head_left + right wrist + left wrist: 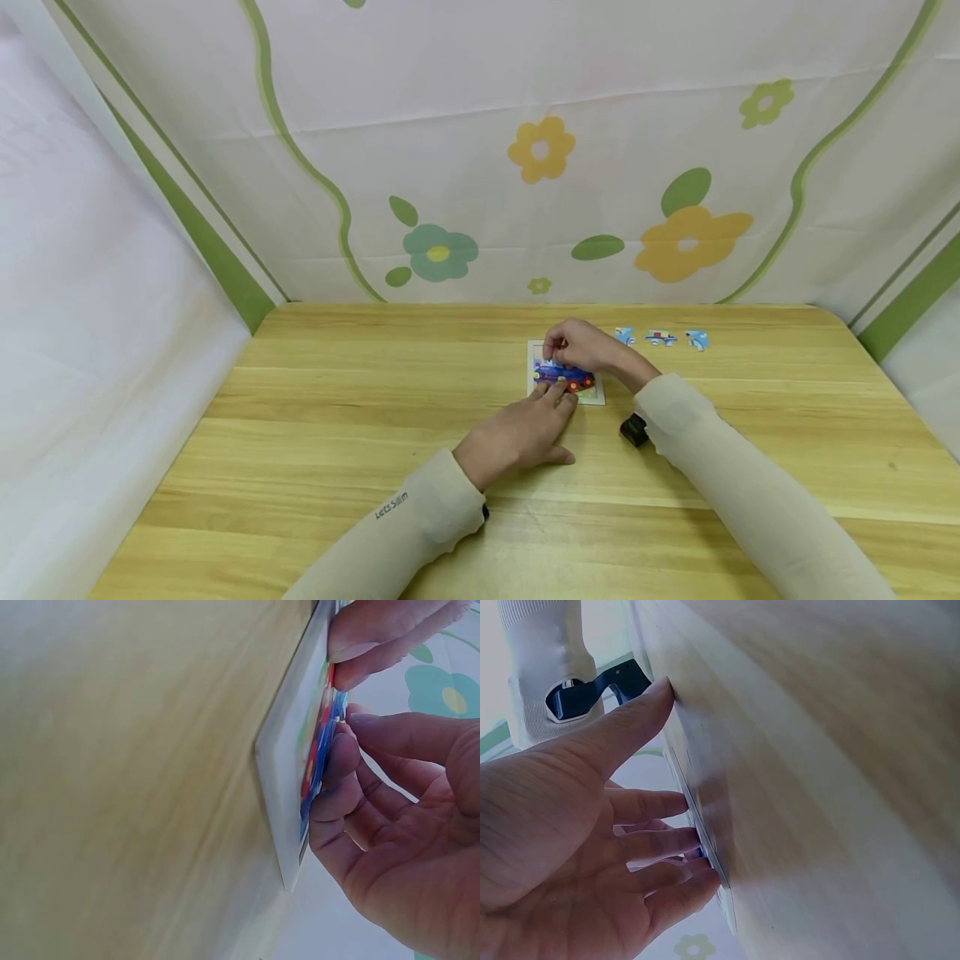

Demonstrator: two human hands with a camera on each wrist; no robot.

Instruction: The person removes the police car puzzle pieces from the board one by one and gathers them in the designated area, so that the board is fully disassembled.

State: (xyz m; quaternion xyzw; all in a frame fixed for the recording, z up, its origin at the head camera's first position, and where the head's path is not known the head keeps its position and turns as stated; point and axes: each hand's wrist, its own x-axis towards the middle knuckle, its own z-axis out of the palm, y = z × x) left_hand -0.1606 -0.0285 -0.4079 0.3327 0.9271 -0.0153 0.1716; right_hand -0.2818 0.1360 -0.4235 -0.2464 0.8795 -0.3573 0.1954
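A small jigsaw puzzle board with a white border lies on the table, its picture showing a blue vehicle with red and yellow wheels. My left hand rests its extended fingertips on the board's near part, thumb spread toward the table. Over the far part, my right hand pinches a blue-and-white puzzle piece between thumb and forefinger, right at the picture surface. The other curled fingers of that hand sit against the board's side in the right wrist view. Most of the pinched piece is hidden by the fingers.
Right of the board lie three loose puzzle pieces in a row: a blue one, a multicoloured one and another blue one. A black wrist device shows beside the right sleeve. A flowered cloth hangs behind the wooden table.
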